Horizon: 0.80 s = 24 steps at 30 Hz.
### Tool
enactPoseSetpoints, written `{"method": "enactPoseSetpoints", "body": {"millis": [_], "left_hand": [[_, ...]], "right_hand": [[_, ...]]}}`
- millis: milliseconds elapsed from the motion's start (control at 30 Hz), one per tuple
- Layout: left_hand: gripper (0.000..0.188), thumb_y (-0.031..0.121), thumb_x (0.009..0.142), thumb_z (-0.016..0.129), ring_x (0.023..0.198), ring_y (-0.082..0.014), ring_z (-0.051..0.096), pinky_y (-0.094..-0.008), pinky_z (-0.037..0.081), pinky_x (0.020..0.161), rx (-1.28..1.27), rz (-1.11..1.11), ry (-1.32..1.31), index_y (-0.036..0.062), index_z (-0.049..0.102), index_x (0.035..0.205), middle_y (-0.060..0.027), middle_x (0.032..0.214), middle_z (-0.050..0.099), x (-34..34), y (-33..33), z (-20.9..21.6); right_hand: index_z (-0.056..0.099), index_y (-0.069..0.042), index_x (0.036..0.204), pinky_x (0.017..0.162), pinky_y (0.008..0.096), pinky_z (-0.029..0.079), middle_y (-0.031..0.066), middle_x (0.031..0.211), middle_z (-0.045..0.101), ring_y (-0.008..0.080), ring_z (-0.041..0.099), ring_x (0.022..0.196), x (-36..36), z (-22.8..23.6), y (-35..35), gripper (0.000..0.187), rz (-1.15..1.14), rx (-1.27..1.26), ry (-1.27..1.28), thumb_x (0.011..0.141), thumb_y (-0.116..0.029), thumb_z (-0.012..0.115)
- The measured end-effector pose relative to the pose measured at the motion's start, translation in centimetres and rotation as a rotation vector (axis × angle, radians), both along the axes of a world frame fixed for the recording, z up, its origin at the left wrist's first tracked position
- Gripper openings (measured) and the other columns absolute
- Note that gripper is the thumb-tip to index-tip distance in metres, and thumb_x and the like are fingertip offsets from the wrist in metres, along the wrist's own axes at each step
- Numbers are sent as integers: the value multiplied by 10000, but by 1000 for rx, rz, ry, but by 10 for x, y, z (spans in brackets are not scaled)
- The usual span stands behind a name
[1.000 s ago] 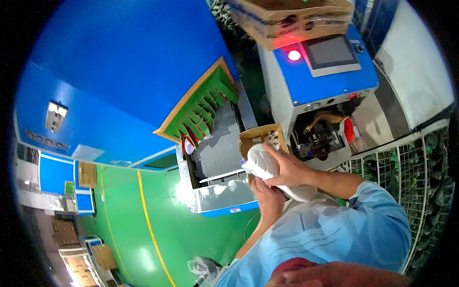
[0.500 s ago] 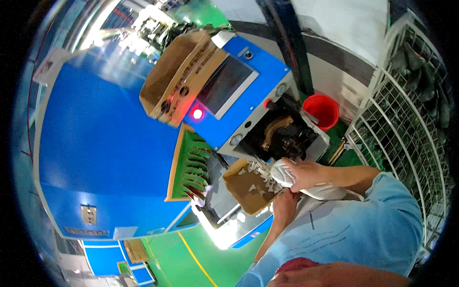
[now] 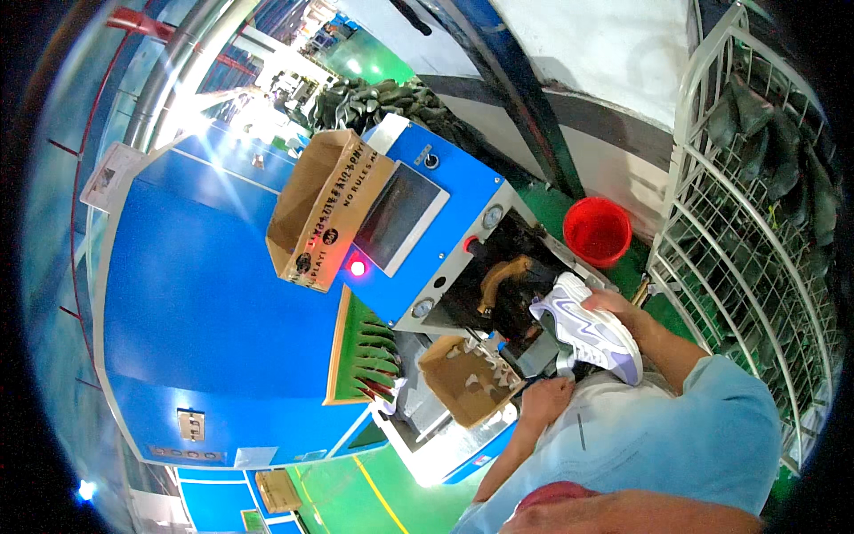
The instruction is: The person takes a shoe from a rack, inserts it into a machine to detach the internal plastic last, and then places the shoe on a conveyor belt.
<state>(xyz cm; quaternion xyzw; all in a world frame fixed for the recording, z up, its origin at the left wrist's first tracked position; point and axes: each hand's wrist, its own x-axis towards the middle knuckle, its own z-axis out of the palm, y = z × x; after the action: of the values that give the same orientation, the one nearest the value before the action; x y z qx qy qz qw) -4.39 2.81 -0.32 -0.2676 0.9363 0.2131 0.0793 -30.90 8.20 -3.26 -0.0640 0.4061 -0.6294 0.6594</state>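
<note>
My right hand (image 3: 616,307) grips a white sneaker with lavender panels (image 3: 587,331) by its sole side, its laced upper side turned toward the left. Just below the shoe, my left hand (image 3: 549,400) is closed, its fingers curled; what it holds, if anything, I cannot make out. A grey strip (image 3: 566,360) lies between that hand and the shoe. Behind the sneaker is the dark opening of a blue machine (image 3: 463,182), with a curved brown part (image 3: 503,283) inside. An open cardboard box (image 3: 471,411) holding small whitish pieces stands left of my left hand.
Another cardboard box (image 3: 294,191) sits on top of the machine, beside its dark screen (image 3: 400,218) and a lit red button (image 3: 358,268). A red bucket (image 3: 597,231) is on the floor at right, near a white wire cage (image 3: 712,240) with dark shoe-shaped pieces. A green tray (image 3: 369,343) stands left.
The sneaker has been turned from sole up to show its upper, and lifted away from my left hand. Both hands have come apart. The view has shifted, too.
</note>
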Motion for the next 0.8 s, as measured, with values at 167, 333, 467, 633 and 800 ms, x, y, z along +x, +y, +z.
{"method": "enactPoseSetpoints", "body": {"millis": [167,333,467,633,800], "left_hand": [[408,381,943,643,973,-313,654,-401,513,867,519,196,128,68,663,1205,-176,1072,694,26,-12,-5],[487,455,995,548,1158,-328,596,-444,477,998,1743,649,643,105,601,1329,-146,1276,648,60,-43,-23],[476,384,855,691,948,-345,639,-479,522,822,1533,878,827,65,571,1186,-136,1039,644,45,-52,-48],[376,251,1002,616,969,-304,682,-469,623,717,1192,637,716,21,534,1289,-143,1157,636,67,-58,-144],[350,287,939,700,844,-238,684,-415,586,708,1327,792,803,38,585,1156,-106,980,668,32,-44,-65]], "right_hand": [[359,-27,1562,1034,328,456,125,1394,578,193,584,1210,-6,4,-2,853,49,-139,331,814,-147,752],[299,-5,1576,1147,361,361,138,1514,471,235,476,1364,21,20,-4,948,213,-143,185,770,-100,788],[108,-14,1620,1195,343,256,133,1611,310,198,304,1458,34,26,-12,1115,556,-263,421,762,-119,812],[158,1,1614,1182,332,276,152,1572,376,211,362,1435,40,28,-17,1113,556,-93,357,696,-105,778],[341,-30,1571,1120,322,367,111,1446,539,213,513,1307,46,13,-14,935,326,73,361,729,-76,745]]}}
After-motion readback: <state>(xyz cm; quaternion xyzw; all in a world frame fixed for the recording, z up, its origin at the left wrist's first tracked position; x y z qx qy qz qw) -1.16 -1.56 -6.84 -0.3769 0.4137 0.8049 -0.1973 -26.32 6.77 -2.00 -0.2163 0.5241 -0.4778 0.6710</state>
